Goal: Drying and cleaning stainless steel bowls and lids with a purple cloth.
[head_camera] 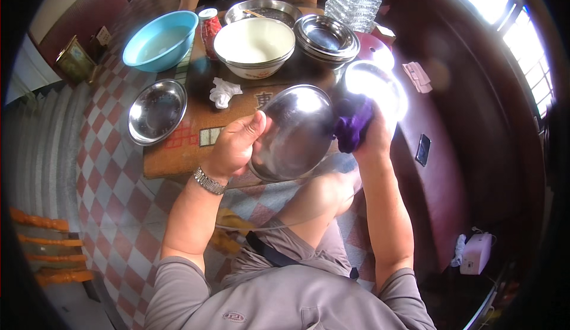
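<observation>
My left hand grips a shiny stainless steel dish by its left rim, thumb on the upper side. The dish is tilted above the table's front edge. My right hand is closed around a bunched purple cloth, just right of the dish. Whether the cloth touches the dish is hard to tell. Behind the right hand, glare washes out a round pale thing. Another steel dish rests at the table's left edge. A crumpled white tissue lies between that dish and a stack of cream enamel basins.
On the table stand a blue basin of water, a red jar, stacked steel dishes, a large steel bowl and stacked glass bowls. A phone lies on the dark red bench. People sit opposite.
</observation>
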A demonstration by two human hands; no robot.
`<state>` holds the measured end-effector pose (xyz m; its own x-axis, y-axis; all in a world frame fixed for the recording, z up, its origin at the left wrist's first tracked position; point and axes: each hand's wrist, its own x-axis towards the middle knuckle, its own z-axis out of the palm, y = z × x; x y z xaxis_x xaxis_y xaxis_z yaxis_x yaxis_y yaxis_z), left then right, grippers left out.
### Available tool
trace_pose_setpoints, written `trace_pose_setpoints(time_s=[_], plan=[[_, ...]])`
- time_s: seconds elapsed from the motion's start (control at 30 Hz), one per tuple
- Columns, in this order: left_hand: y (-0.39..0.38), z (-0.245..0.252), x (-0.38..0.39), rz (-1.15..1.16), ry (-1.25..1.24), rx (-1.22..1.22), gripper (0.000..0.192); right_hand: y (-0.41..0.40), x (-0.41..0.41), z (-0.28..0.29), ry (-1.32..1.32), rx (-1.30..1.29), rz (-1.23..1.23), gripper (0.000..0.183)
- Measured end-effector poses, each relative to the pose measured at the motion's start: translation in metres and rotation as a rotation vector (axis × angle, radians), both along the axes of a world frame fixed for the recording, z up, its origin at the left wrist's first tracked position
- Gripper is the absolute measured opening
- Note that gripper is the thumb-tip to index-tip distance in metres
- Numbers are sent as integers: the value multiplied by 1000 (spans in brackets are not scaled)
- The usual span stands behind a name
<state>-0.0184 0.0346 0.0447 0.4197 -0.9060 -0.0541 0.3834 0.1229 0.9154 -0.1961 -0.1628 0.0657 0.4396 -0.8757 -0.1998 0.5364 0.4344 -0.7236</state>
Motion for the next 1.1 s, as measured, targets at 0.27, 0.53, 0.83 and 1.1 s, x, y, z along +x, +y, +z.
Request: trace_pose_setpoints(time_s=[0.27, 0.53, 0.83, 1.1], plan=[[8, -9, 6, -138, -94, -81, 48, 89, 28, 3, 534, -1560, -124, 49], [-1, -18, -4, -97, 94, -144, 45, 103, 1, -29, 534, -2094, 61, 65], [-3, -25, 4, -127, -151, -48, 47, 28, 42, 4, 788, -1410, -161, 54], [-11, -2, -10, -42, -48, -162, 57, 98, 25, 7, 484, -1805, 60, 61]])
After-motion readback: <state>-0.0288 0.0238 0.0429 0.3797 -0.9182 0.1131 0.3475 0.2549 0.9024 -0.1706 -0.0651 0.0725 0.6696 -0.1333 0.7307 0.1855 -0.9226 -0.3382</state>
